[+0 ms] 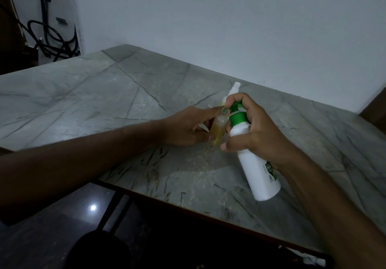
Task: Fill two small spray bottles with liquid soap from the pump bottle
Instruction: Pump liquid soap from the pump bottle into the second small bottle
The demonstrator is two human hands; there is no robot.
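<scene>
Head cam: right hand [257,135] wraps the white plastic pump bottle with green pump head [253,154], forefinger hooked over the pump, bottle tilted left so the nozzle sits over the small clear spray bottle half full of yellow soap [218,130]. Left hand [188,126] pinches that bottle, fingers closed round it, steadying it upright on the grey marble-look table [104,93]. Second small bottle with white spray top [235,89] stands just behind, capped; its fill level is hidden.

Just one camera here, head-mounted wide-angle, tilted forward and down over the desk [125,93]. It sits close, so both forearms reach in from the bottom edge, with the wall [208,18] filling the top.
</scene>
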